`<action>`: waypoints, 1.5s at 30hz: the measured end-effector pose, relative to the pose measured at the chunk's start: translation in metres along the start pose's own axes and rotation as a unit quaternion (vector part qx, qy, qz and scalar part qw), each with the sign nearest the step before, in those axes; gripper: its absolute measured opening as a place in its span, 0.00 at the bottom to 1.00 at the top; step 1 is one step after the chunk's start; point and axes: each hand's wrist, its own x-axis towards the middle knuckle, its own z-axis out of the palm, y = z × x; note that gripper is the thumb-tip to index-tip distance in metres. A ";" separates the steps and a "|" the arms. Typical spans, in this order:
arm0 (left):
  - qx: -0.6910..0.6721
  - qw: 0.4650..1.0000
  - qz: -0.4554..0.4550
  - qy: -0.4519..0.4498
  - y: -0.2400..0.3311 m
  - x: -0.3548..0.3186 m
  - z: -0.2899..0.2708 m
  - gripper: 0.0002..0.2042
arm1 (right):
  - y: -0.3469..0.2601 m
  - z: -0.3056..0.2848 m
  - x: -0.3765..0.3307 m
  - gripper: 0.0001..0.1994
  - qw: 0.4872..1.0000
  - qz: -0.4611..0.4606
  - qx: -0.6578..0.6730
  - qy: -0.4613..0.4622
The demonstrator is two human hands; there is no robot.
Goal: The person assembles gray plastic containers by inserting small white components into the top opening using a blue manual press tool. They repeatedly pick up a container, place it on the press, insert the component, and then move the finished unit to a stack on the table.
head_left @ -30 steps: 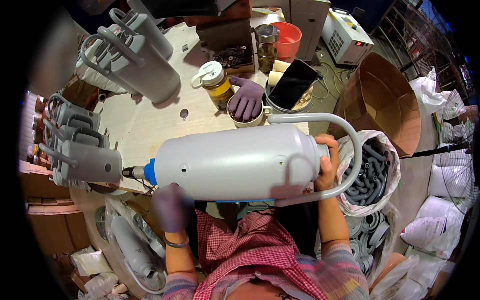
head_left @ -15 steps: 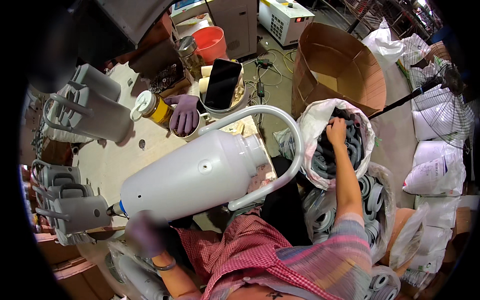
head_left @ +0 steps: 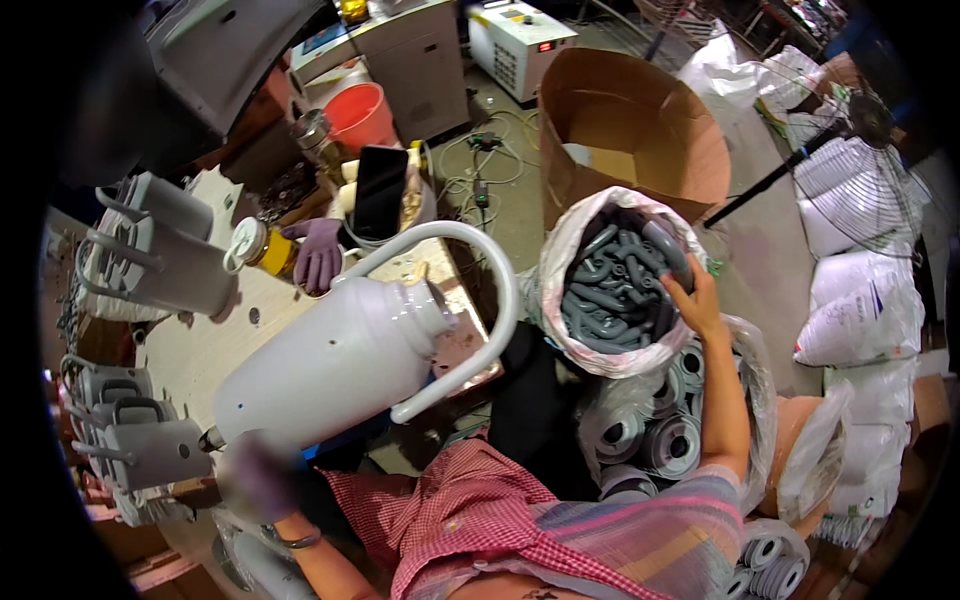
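A big grey jug body point(head_left: 330, 360) with a large loop handle point(head_left: 508, 300) lies on its side across the table's near edge, its neck to the right. My left hand point(head_left: 262, 478), in a purple glove, is near the jug's lower left end; it is smeared, so its fingers do not show clearly. A dark tool tip point(head_left: 211, 438) pokes out beside that end. At the rim of a white sack point(head_left: 555, 300), my bare right hand point(head_left: 692, 298) grips a curved grey tube point(head_left: 664, 246). Several similar grey pieces point(head_left: 610, 290) fill the sack.
Finished-looking grey jugs point(head_left: 180, 260) stand at the table's left. A purple glove point(head_left: 318, 252), a yellow jar point(head_left: 265, 248), a phone point(head_left: 382, 190) and a red bucket point(head_left: 358, 115) are farther back. Bagged grey rings point(head_left: 672, 445), an open carton point(head_left: 560, 150) and a fan point(head_left: 870, 125) are at right.
My right hand has risen from among the pieces to the sack's right rim, now with a curved grey tube. The whole view has shifted, and the sack's contents show more fully.
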 end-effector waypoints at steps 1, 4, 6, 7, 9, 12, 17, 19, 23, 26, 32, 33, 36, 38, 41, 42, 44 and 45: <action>-0.025 0.999 -0.034 0.001 0.002 0.001 0.000 0.19 | -0.007 -0.004 -0.008 0.14 0.999 -0.029 0.010 0.013; 0.003 0.999 -0.035 -0.023 0.004 0.001 -0.002 0.24 | -0.017 -0.014 -0.022 0.15 0.993 -0.106 0.015 0.045; -0.062 0.997 -0.041 -0.034 -0.004 0.002 -0.004 0.24 | -0.016 -0.018 -0.030 0.16 0.987 -0.148 0.047 0.040; -0.066 0.997 -0.033 -0.035 -0.011 0.004 -0.005 0.23 | -0.015 -0.018 -0.034 0.17 0.987 -0.138 0.069 0.031; -0.060 0.998 -0.001 -0.030 -0.028 0.009 -0.005 0.23 | -0.010 -0.016 -0.041 0.17 0.982 -0.173 0.056 0.047; -0.065 0.997 0.037 0.006 -0.052 0.026 -0.001 0.18 | 0.000 -0.004 -0.042 0.18 0.984 -0.145 0.056 0.084; -0.154 0.986 -0.065 0.006 -0.047 0.029 0.002 0.14 | 0.028 -0.003 -0.022 0.37 0.911 0.101 -0.264 -0.302; -0.251 0.968 0.013 -0.009 -0.030 0.022 0.001 0.19 | 0.049 -0.007 -0.018 0.36 0.954 0.204 -0.115 -0.189; -0.322 0.944 0.021 -0.067 0.005 0.012 -0.003 0.19 | 0.082 -0.010 -0.031 0.18 0.969 0.190 0.136 -0.083; -0.311 0.947 0.000 -0.080 0.016 0.014 -0.007 0.19 | 0.079 -0.003 -0.043 0.16 0.903 0.086 -0.341 -0.247; -0.288 0.953 0.049 -0.079 0.011 0.026 -0.011 0.20 | -0.049 -0.008 -0.002 0.21 0.944 0.047 -0.270 -0.183; -0.299 0.949 0.050 -0.082 0.010 0.026 -0.010 0.20 | -0.083 -0.006 0.009 0.21 0.982 -0.021 -0.148 -0.112; -0.330 0.939 0.045 -0.090 0.006 0.029 -0.006 0.22 | -0.188 0.006 0.043 0.16 0.989 -0.006 0.119 -0.090; -0.323 0.942 0.038 -0.090 0.003 0.031 -0.004 0.23 | -0.252 0.027 0.052 0.17 0.967 -0.066 0.217 -0.119; -0.293 0.951 0.056 -0.082 -0.001 0.034 -0.002 0.24 | -0.329 0.062 0.061 0.18 0.934 -0.123 0.263 -0.208; -0.282 0.954 0.048 -0.085 -0.002 0.035 -0.001 0.24 | -0.349 0.075 0.061 0.18 0.931 -0.138 0.249 -0.229; -0.288 0.952 0.065 -0.078 -0.003 0.036 -0.001 0.24 | -0.382 0.103 0.059 0.17 0.912 -0.145 0.250 -0.290; -0.290 0.952 0.066 -0.078 -0.003 0.036 -0.002 0.24 | -0.395 0.118 0.057 0.17 0.908 -0.160 0.244 -0.300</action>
